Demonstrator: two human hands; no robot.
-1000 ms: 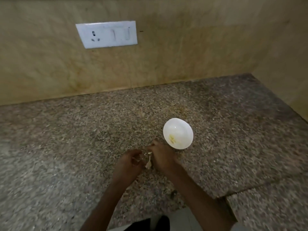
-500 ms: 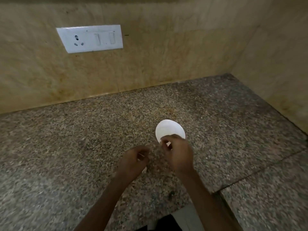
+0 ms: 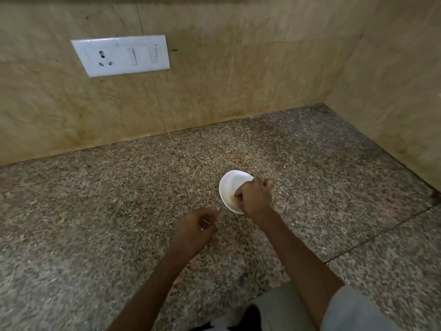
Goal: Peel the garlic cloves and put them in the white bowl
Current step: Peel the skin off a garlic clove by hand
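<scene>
Right hand hides white bowl near side; contents blurred.

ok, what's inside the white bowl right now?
A small pale yellow clump, likely peeled garlic, lies inside the white bowl. The right hand reaches in, covering the bowl's right half.

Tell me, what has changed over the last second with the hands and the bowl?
The right hand left the left hand, where both were working at a garlic clove, and went forward over the white bowl; its fingertips now reach down inside. Whether it has let go of anything cannot be seen. The left hand stayed low over the counter, fingers curled. The bowl has not moved.
</scene>
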